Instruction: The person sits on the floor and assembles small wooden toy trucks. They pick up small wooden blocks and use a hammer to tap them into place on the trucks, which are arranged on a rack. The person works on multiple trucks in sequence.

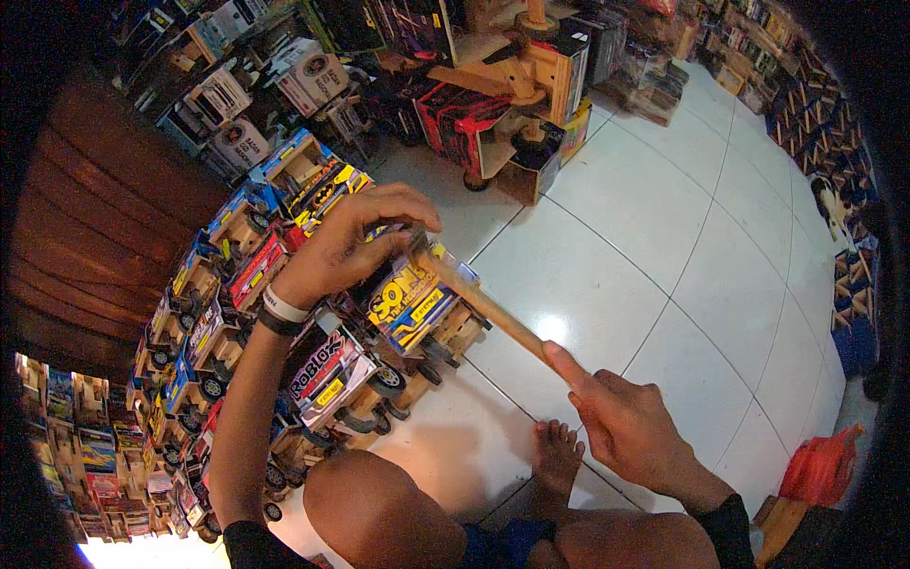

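My right hand (621,417) is wrapped round the wooden handle of a hammer (502,318), which slants up and left. The hammer's head, a little blurred, is beside the fingertips of my left hand (355,237). That hand is bent over the top of a blue and yellow wooden toy truck (412,302), its thumb and fingers curled; anything small between them is hidden. The truck stands on the floor with dark wheels and bare wood at its lower edge. Close by on its left is a white and red toy truck (332,375) with black wheels.
Rows of toy trucks (213,337) crowd the left beside a brown corrugated surface (104,228). Stacked wooden toy parts and boxes (474,123) stand at the far side. White tiles (645,237) cover the floor; a red plastic bag (823,465) lies at the right.
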`<control>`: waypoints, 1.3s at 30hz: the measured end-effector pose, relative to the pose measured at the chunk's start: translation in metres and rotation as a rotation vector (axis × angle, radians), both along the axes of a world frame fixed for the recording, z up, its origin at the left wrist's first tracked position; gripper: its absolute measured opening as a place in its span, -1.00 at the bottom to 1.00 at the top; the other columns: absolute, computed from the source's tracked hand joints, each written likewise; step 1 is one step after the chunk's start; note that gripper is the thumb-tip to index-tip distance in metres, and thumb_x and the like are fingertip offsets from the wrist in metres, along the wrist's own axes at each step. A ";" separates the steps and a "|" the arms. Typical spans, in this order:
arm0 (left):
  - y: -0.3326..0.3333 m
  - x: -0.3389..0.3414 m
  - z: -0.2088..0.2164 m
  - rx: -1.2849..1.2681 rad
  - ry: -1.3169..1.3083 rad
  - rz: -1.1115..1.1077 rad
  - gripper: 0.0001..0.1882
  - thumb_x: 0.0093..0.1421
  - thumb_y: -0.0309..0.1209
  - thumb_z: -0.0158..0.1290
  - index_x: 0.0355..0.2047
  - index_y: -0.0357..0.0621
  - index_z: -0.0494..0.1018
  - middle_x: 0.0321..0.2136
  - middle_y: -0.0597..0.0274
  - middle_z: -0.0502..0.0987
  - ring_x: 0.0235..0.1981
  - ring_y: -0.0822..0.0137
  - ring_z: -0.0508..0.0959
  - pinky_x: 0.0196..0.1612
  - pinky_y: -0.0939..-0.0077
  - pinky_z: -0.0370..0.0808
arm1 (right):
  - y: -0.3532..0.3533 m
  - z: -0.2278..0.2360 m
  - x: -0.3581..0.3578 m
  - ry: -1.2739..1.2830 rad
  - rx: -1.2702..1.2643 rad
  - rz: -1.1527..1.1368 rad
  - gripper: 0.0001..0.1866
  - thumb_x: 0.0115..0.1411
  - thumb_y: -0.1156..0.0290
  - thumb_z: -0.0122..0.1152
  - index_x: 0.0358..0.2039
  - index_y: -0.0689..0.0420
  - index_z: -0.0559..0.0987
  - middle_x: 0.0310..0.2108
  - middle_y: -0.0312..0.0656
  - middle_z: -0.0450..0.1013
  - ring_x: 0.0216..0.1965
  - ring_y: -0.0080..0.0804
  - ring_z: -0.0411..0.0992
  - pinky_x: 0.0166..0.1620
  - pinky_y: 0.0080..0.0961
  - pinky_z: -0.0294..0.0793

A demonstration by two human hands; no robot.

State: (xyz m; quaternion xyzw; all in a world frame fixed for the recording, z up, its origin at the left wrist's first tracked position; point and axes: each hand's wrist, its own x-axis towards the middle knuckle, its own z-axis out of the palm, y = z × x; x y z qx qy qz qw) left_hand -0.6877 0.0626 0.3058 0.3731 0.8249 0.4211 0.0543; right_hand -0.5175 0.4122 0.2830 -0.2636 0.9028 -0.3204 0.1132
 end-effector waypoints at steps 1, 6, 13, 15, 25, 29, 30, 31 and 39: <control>0.000 -0.002 0.000 -0.033 0.007 -0.002 -0.69 0.32 -0.25 0.14 -0.07 -0.20 0.61 -0.03 0.09 0.59 0.11 0.09 0.54 0.25 0.19 0.41 | 0.001 0.002 -0.001 -0.013 0.019 0.011 -0.06 0.19 0.59 0.24 0.54 -0.06 0.08 -0.44 -0.07 0.53 -0.53 -0.12 0.55 -0.46 -0.20 0.62; 0.002 -0.002 0.002 -0.050 0.126 -0.041 -0.75 0.26 -0.44 0.08 -0.08 -0.22 0.60 -0.08 0.09 0.61 0.02 0.08 0.57 0.16 0.24 0.45 | 0.000 0.004 -0.001 -0.003 0.021 0.001 0.04 0.11 0.58 0.27 0.56 -0.14 0.03 -0.44 -0.08 0.53 -0.56 -0.10 0.54 -0.49 -0.16 0.62; 0.003 -0.003 -0.003 0.013 0.121 -0.069 -0.76 0.19 -0.65 0.08 -0.13 -0.26 0.58 -0.18 0.08 0.60 -0.12 0.13 0.59 0.00 0.31 0.50 | 0.001 0.017 0.001 -0.172 0.175 -0.015 -0.24 0.32 0.60 0.17 0.50 0.10 0.17 -0.26 0.08 0.62 -0.40 -0.06 0.61 -0.30 -0.21 0.62; 0.003 -0.006 -0.002 0.010 0.107 -0.072 -0.73 0.18 -0.70 0.09 -0.11 -0.27 0.57 -0.19 0.09 0.59 -0.14 0.17 0.59 -0.02 0.33 0.50 | 0.000 0.018 0.001 -0.144 0.125 -0.025 -0.25 0.33 0.60 0.16 0.50 0.12 0.17 -0.27 0.08 0.62 -0.40 -0.07 0.61 -0.29 -0.21 0.62; 0.001 0.110 0.066 -0.159 0.367 0.244 -0.53 0.22 -0.65 0.11 0.16 -0.20 0.52 0.15 -0.03 0.56 0.19 -0.06 0.55 0.23 0.18 0.49 | -0.005 -0.013 0.017 0.109 -0.283 -0.305 -0.30 0.35 0.53 0.13 0.49 0.17 0.21 -0.14 -0.02 0.53 -0.49 -0.34 0.52 -0.39 -0.40 0.52; -0.029 0.240 0.077 -0.001 0.195 0.446 -0.76 0.26 -0.46 0.14 -0.11 -0.26 0.67 -0.09 -0.13 0.67 0.02 -0.05 0.67 0.12 0.13 0.58 | -0.017 -0.026 0.026 0.045 -0.465 -0.485 -0.31 0.43 0.36 0.11 0.52 0.14 0.17 -0.50 -0.31 0.44 -0.64 -0.63 0.25 -0.56 -0.58 0.26; -0.038 0.272 0.070 0.076 0.161 0.479 -0.76 0.25 -0.39 0.18 -0.18 -0.28 0.70 -0.18 -0.13 0.71 -0.06 -0.04 0.71 0.07 0.14 0.61 | -0.022 -0.028 0.029 0.035 -0.509 -0.508 -0.30 0.45 0.32 0.12 0.53 0.12 0.15 -0.61 -0.41 0.33 -0.65 -0.69 0.19 -0.58 -0.63 0.17; -0.044 0.305 0.057 0.193 0.045 0.624 -0.68 0.17 -0.23 0.28 -0.32 -0.32 0.71 -0.37 -0.08 0.73 -0.24 -0.01 0.74 -0.06 0.15 0.64 | -0.028 -0.029 0.031 0.018 -0.592 -0.512 -0.28 0.45 0.29 0.13 0.53 0.10 0.13 -0.63 -0.43 0.30 -0.66 -0.71 0.17 -0.59 -0.64 0.14; -0.091 0.519 -0.186 -0.039 -0.522 1.730 -0.79 0.34 -0.35 0.24 -0.16 -0.27 0.63 -0.35 0.30 0.67 -0.39 0.55 0.54 -0.30 0.60 0.47 | -0.054 -0.046 0.027 0.051 -0.573 -0.553 -0.26 0.46 0.25 0.15 0.55 0.04 0.10 -0.63 -0.49 0.24 -0.63 -0.77 0.13 -0.58 -0.67 0.07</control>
